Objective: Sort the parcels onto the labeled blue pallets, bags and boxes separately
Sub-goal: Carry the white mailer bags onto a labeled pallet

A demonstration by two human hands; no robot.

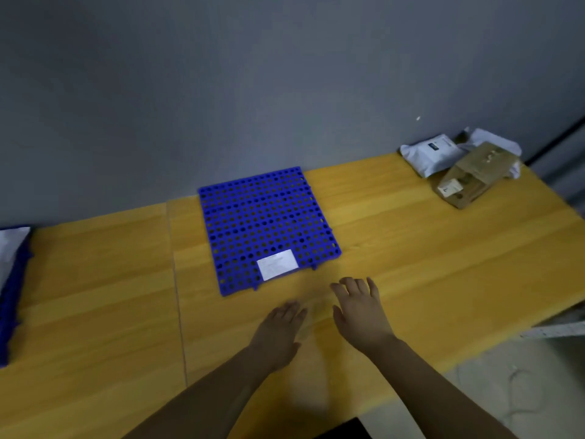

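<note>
Though the view's left edge cuts off a second pallet [9,312] and the white bag [12,248] on it, one whole blue pallet [269,226] lies just ahead of both grips, its label [278,264] too blurred to read. The left grip [278,331] and right grip [361,312] are released, fingers spread, holding nothing, over the yellow wooden surface [443,264] by a grey wall [221,90]. Far right of the right grip, one box [474,175] overlaps two more bags: a front bag [430,153] and a half-hidden rear bag [497,141].
</note>
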